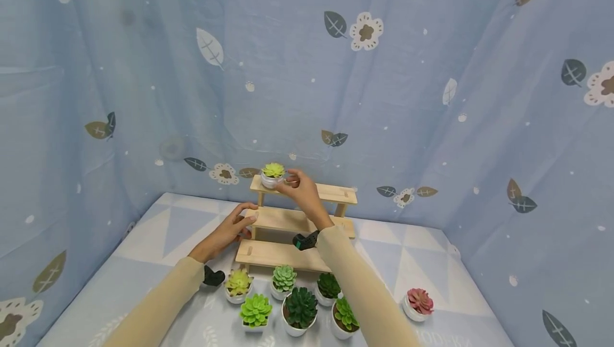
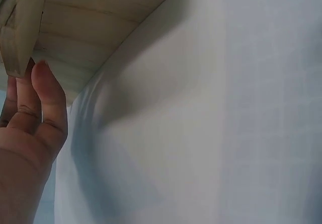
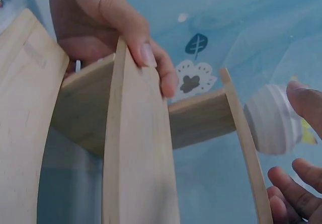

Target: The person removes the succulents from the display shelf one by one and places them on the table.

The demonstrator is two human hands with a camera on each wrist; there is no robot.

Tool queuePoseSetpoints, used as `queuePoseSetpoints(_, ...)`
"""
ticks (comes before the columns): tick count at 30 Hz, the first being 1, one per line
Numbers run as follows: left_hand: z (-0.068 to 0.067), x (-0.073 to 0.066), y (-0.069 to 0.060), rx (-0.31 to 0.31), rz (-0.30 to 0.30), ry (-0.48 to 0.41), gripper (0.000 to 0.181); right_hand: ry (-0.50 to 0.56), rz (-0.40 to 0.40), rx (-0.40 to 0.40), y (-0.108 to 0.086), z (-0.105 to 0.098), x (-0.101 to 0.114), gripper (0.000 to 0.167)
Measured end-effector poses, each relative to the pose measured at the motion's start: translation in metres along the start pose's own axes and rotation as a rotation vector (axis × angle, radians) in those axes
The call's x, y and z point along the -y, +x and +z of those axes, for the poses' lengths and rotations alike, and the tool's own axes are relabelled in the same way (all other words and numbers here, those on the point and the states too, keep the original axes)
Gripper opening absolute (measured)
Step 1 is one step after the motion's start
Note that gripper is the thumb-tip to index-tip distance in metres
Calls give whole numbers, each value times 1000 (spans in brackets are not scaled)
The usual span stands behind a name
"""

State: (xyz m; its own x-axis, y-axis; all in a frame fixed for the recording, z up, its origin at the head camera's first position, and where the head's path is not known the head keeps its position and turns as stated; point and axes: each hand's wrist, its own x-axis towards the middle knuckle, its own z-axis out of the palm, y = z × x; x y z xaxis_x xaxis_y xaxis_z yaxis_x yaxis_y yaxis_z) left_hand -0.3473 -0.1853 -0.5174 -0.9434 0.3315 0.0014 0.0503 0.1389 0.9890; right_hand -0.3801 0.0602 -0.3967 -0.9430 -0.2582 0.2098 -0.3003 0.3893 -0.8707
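A three-tier wooden stand (image 1: 283, 220) stands at the back of the table. My left hand (image 1: 230, 231) grips the left end of its middle tier, with the thumb on the board's face in the right wrist view. On the top tier's left end sits a yellow-green succulent in a white pot (image 1: 272, 181). Just right of this pot is my right hand (image 1: 305, 193), its fingers spread and loosely bent. In the right wrist view the thumb overlaps the white pot (image 3: 271, 121), while the other fingers are apart from it; whether the thumb touches is unclear.
In front of the stand are several potted succulents, among them a dark green one (image 1: 300, 307) and a bright green one (image 1: 256, 311). A pink succulent (image 1: 419, 303) stands apart at the right. Blue patterned curtain (image 1: 288, 70) hangs behind and at both sides.
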Motion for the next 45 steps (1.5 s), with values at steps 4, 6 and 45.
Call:
queuePoseSetpoints(4, 0, 0, 0, 1, -4, 0, 53, -20, 2, -12, 4, 8, 3, 76)
queuePoseSetpoints(6, 1, 1, 1, 2, -6, 0, 52, -21, 9, -17, 7, 11, 4, 78)
queuePoseSetpoints(45, 0, 0, 0, -10, -20, -11, 53, -27, 3, -65, 6, 13, 8, 73)
